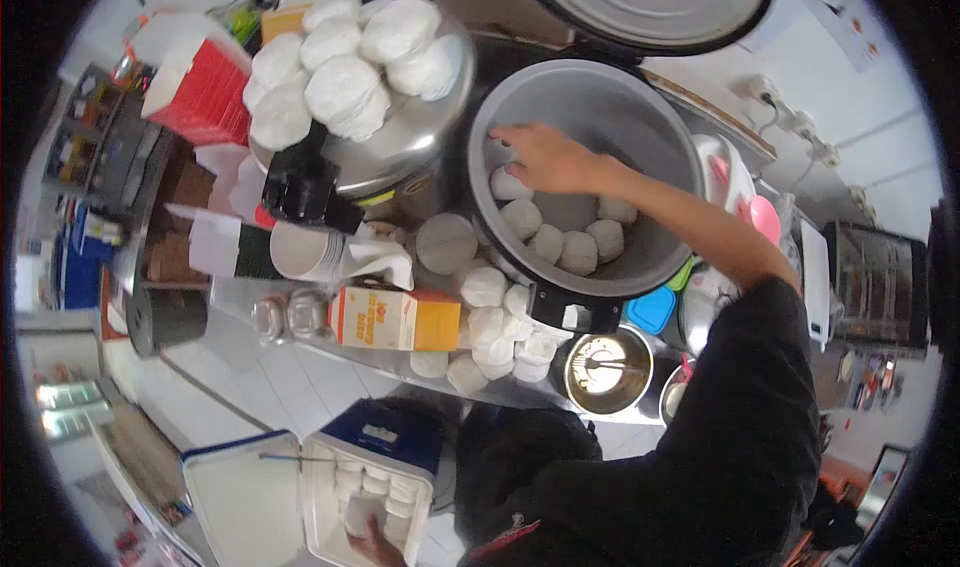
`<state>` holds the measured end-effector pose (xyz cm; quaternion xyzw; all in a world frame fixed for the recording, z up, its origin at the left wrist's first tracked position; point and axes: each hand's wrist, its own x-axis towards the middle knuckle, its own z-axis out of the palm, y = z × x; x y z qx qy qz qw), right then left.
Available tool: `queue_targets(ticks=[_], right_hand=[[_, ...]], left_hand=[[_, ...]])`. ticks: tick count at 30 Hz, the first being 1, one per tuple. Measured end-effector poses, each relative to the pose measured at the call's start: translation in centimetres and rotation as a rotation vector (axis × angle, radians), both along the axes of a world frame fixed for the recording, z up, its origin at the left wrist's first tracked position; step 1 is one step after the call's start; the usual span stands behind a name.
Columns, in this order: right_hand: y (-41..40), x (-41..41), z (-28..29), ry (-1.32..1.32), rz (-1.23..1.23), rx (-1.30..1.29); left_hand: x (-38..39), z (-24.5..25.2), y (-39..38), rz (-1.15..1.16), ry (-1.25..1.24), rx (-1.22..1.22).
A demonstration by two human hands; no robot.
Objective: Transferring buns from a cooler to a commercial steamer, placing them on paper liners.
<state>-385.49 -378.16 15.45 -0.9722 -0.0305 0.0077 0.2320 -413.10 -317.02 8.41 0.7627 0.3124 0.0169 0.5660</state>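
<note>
My right hand (551, 158) reaches into a deep grey pot (491, 229), fingers apart and nothing visible in them. Just below its fingers sits a white wrapped bundle (511, 184), one of several lining the pot's near side. At the bottom left, my left hand (375, 544) is inside a blue-and-white cooler box (315, 492), its fingers around a rounded white bundle (365, 514). Rows of similar bundles (401, 490) lie in the cooler. More white bundles (487, 327) are grouped on the counter by the pot's handle.
White bundles (345, 90) are piled on a closed metal-lidded pot (427, 135). A yellow-and-white carton (397, 319), stacked paper bowls (304, 250) and glass jars (307, 312) stand at left. Near the counter edge sits a metal pot with utensils (645, 375). The grey pot's lid (652, 0) stands raised behind it.
</note>
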Motion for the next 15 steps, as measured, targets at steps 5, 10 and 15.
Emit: queue_targets(ticks=[5, 10, 15], right_hand=[[11.6, -11.3, 12.4, 0.028, 0.432, 0.410], [8.5, -10.7, 11.5, 0.160, 0.290, 0.002], [-5.9, -4.5, 1.5, 0.244, -0.094, -0.125]], left_hand=[[13.1, 6.2, -23.8, -0.645, -0.228, -0.002], [14.8, 11.0, -33.1, -0.764, -0.220, -0.854], [11.3, 3.7, -23.6, -0.430, -0.221, 0.029]])
